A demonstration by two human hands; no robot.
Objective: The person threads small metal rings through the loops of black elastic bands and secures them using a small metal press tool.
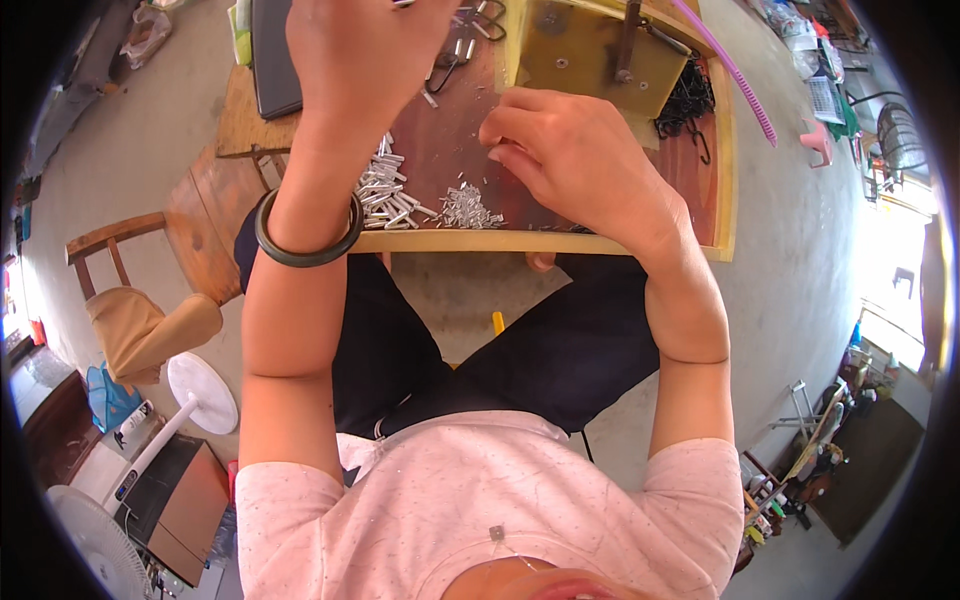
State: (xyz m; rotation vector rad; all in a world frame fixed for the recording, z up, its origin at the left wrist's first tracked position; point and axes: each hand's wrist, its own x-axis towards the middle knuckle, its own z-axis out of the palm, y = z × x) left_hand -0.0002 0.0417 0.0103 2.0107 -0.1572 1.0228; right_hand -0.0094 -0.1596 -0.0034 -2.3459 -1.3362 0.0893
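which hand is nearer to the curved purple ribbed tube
Right: the right hand is left of the tube, with a gap between them; the left hand is much farther left, at the picture's top edge.

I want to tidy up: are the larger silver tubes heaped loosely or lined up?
Heaped loosely: the silver tubes lie at crossing angles, some on others.

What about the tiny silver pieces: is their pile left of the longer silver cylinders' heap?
No, the tiny silver pieces are piled right of the heap of longer silver cylinders.
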